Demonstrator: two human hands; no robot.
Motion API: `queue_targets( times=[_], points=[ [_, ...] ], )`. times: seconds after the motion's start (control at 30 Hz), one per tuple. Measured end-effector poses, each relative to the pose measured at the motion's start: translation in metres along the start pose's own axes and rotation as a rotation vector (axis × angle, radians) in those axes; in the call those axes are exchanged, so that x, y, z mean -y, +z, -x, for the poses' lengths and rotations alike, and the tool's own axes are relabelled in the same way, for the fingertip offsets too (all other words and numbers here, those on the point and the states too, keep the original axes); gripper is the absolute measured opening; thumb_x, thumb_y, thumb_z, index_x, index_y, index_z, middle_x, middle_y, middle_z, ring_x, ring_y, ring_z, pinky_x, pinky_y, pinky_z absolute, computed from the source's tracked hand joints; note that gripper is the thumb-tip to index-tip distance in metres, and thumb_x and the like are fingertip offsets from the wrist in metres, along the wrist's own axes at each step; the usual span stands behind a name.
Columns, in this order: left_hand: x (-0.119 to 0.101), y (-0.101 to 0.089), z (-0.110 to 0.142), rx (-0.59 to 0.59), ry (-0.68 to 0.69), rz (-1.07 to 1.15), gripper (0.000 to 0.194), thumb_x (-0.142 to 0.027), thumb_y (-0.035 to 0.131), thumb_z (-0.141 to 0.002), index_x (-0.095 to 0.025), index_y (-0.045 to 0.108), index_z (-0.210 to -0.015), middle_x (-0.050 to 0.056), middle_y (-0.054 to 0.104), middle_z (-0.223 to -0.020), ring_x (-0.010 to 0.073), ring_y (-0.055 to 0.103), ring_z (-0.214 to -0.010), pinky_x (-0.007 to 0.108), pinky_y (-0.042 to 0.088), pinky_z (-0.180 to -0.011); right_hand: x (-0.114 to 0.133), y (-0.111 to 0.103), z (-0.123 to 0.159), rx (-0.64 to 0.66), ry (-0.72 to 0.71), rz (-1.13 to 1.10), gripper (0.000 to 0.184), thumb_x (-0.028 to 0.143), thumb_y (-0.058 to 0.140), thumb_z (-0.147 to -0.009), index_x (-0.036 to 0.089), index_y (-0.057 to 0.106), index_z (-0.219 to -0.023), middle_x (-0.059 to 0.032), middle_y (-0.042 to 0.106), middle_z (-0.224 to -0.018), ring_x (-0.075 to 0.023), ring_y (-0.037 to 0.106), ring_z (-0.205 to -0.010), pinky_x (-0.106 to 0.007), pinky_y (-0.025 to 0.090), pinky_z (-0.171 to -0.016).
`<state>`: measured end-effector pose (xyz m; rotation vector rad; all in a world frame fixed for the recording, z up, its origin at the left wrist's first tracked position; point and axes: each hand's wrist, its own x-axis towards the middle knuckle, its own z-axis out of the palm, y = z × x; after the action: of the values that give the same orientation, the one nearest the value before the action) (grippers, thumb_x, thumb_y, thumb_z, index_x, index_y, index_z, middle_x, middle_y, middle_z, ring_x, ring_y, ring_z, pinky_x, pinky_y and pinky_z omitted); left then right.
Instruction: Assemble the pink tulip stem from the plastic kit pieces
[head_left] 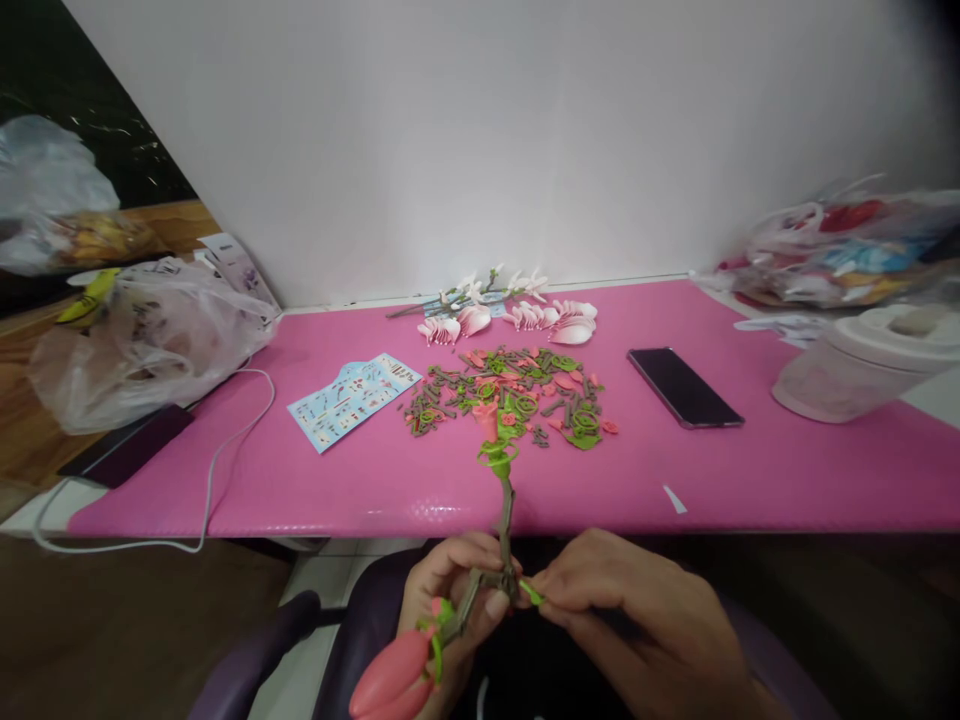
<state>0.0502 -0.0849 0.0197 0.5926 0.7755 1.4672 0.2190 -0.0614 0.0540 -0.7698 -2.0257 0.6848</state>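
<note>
My left hand (454, 585) is closed around the joint of a brown toy flower branch (506, 520), just in front of the table edge. One arm of the branch rises to a small pink bud (487, 420) with a green collar. The other arm slopes down left to a large pink flower bud (394, 675) with green bits at its base. My right hand (630, 610) pinches a small green piece (532, 592) between thumb and fingertips, close beside the branch joint. Whether that piece touches the branch I cannot tell.
On the pink table (300, 500) lies a pile of loose pieces (517, 385), with a printed sheet (356, 400) left of it and a phone (684, 388) to the right. White flower sprigs (480, 290) lie behind. A plastic bag (157, 330) and a white bucket (840, 370) stand at the sides.
</note>
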Motion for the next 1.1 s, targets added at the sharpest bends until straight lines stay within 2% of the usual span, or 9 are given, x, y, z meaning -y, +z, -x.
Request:
queue_targets(
  times=[0.1, 0.23, 0.43, 0.57, 0.77, 0.97, 1.1],
  points=[
    [-0.001, -0.002, 0.000, 0.021, 0.035, -0.069, 0.020, -0.018, 0.086, -0.052, -0.027, 0.073, -0.065, 0.006, 0.069, -0.072, 0.0239, 0.062, -0.065, 0.036, 0.050, -0.062, 0.000, 0.000, 0.000, 0.005, 0.028, 0.028, 0.018, 0.009, 0.062, -0.081, 0.026, 0.062, -0.084, 0.0057, 0.071, -0.075, -0.0101, 0.066, -0.066, -0.020, 0.052, -0.062],
    [-0.001, -0.005, -0.002, 0.099, 0.066, -0.178, 0.015, -0.025, 0.084, -0.056, -0.025, 0.074, -0.067, 0.005, 0.068, -0.068, 0.0221, 0.060, -0.063, 0.035, 0.050, -0.060, 0.002, 0.000, 0.000, 0.013, 0.051, 0.070, 0.015, 0.011, 0.061, -0.082, 0.026, 0.064, -0.080, 0.0058, 0.071, -0.072, -0.0095, 0.066, -0.064, -0.019, 0.051, -0.059],
    [-0.002, -0.005, 0.000, 0.109, 0.135, -0.243, 0.013, -0.028, 0.083, -0.060, -0.025, 0.077, -0.071, 0.006, 0.069, -0.070, 0.0226, 0.061, -0.065, 0.034, 0.051, -0.061, 0.002, -0.003, -0.001, 0.038, 0.047, 0.090, 0.016, 0.012, 0.058, -0.084, 0.026, 0.065, -0.082, 0.0057, 0.071, -0.074, -0.0092, 0.067, -0.066, -0.017, 0.051, -0.060],
    [-0.005, -0.007, 0.002, 0.140, 0.129, -0.295, 0.007, -0.019, 0.079, -0.065, -0.021, 0.078, -0.071, 0.008, 0.069, -0.073, 0.0213, 0.064, -0.068, 0.032, 0.052, -0.064, 0.000, -0.005, -0.001, 0.079, 0.051, 0.090, 0.016, 0.011, 0.059, -0.083, 0.026, 0.065, -0.081, 0.0047, 0.071, -0.074, -0.0100, 0.066, -0.065, -0.018, 0.051, -0.061],
    [-0.008, -0.008, 0.004, 0.195, 0.177, -0.339, 0.014, -0.012, 0.076, -0.068, -0.023, 0.078, -0.076, 0.009, 0.069, -0.079, 0.0216, 0.066, -0.073, 0.029, 0.052, -0.064, 0.001, -0.008, -0.004, 0.086, 0.064, 0.067, 0.017, 0.009, 0.062, -0.081, 0.026, 0.066, -0.081, 0.0067, 0.071, -0.074, -0.0078, 0.066, -0.066, -0.015, 0.050, -0.064],
    [-0.013, 0.004, 0.012, 0.123, 0.274, -0.503, 0.016, -0.010, 0.070, -0.073, -0.023, 0.077, -0.079, 0.010, 0.071, -0.079, 0.0230, 0.066, -0.070, 0.030, 0.050, -0.065, 0.005, -0.013, -0.007, 0.096, 0.104, 0.046, 0.016, 0.011, 0.066, -0.080, 0.027, 0.067, -0.080, 0.0083, 0.072, -0.075, -0.0066, 0.067, -0.065, -0.013, 0.050, -0.063],
    [-0.013, 0.002, 0.014, 0.143, 0.336, -0.561, 0.017, -0.009, 0.069, -0.074, -0.021, 0.078, -0.081, 0.012, 0.073, -0.079, 0.0250, 0.067, -0.072, 0.030, 0.051, -0.066, 0.005, -0.013, -0.006, 0.105, 0.078, 0.094, 0.015, 0.011, 0.066, -0.080, 0.027, 0.066, -0.080, 0.0086, 0.071, -0.074, -0.0065, 0.067, -0.064, -0.013, 0.050, -0.062]
  ],
)
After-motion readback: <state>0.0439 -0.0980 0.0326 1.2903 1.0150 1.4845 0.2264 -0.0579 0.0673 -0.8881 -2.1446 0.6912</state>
